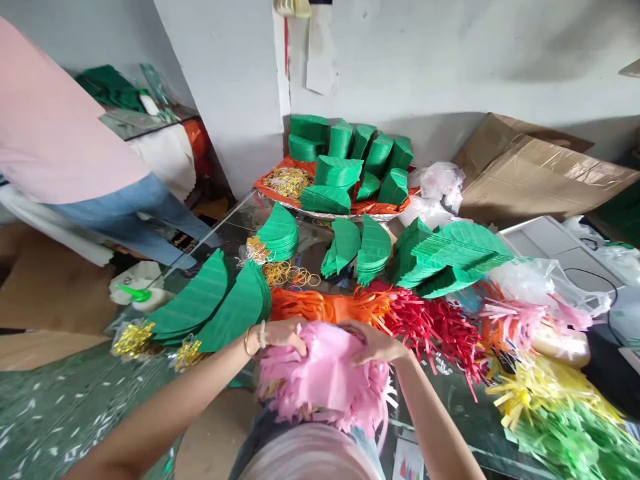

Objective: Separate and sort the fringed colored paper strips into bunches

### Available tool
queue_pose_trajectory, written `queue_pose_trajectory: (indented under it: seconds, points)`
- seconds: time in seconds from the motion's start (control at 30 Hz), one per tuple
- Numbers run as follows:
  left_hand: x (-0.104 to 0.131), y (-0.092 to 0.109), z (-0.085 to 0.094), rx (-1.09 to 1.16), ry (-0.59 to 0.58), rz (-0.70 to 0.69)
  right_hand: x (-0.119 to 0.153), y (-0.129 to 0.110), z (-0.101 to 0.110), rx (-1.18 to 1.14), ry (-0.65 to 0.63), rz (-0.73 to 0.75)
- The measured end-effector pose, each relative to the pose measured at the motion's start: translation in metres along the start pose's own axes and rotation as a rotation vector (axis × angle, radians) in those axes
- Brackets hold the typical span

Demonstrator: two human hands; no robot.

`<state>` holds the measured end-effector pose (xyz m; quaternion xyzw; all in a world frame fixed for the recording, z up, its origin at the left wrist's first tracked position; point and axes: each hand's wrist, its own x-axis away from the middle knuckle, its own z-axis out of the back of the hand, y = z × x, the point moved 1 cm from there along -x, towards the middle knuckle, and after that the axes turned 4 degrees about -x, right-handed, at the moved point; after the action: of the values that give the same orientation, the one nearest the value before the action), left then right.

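Note:
A bundle of pink fringed paper (327, 373) is held between my two hands, close to my body at the table's near edge. My left hand (286, 337), with a bracelet at the wrist, grips its upper left side. My right hand (374, 343) has its fingers closed on the upper right side. Just beyond the bundle lies orange fringed paper (320, 307), with red fringed paper (435, 320) to its right. Green half-round stacks (240, 307) rest left of my hands, gold tinsel (187, 353) at their lower tips.
Green stacks fill an orange-lined tray (260, 183) at the back. Rubber bands (290, 273) lie mid-table. A glue bottle (147, 298) is at left; yellow (555, 387) and green fringes (565, 440) are at right. A person in a pink shirt (60, 133) stands left; a cardboard box (540, 177) is back right.

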<state>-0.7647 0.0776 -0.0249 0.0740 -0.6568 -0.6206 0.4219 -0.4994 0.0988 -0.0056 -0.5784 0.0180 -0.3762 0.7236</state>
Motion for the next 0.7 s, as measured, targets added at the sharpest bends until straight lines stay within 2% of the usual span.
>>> queue_pose_trajectory:
  seconds: [0.07, 0.13, 0.3, 0.43, 0.5, 0.57, 0.63, 0.7]
  points:
    - [-0.008, 0.000, 0.015, -0.036, 0.014, 0.013, -0.003, 0.008, 0.015, -0.020, -0.118, -0.055]
    - [-0.015, -0.001, 0.029, -0.087, 0.022, 0.039, -0.009, 0.013, 0.032, -0.001, -0.168, -0.109]
    - [-0.033, -0.002, 0.064, -0.276, 0.053, 0.121, -0.048, 0.005, 0.076, 0.149, -0.162, -0.224]
    - [-0.051, 0.001, 0.083, -0.503, 0.181, 0.183, -0.092, -0.001, 0.086, 0.345, -0.162, -0.356]
    - [-0.056, 0.002, 0.080, -0.627, 0.303, 0.211, -0.108, 0.002, 0.080, 0.434, -0.140, -0.400]
    - [-0.058, 0.004, 0.065, -0.733, 0.446, 0.194, -0.118, 0.009, 0.071, 0.510, -0.100, -0.418]
    - [-0.058, 0.007, 0.041, -0.809, 0.557, 0.121, -0.122, 0.016, 0.062, 0.575, -0.048, -0.419]
    - [-0.060, 0.006, 0.012, -0.861, 0.588, 0.028, -0.122, 0.021, 0.054, 0.627, 0.015, -0.411]
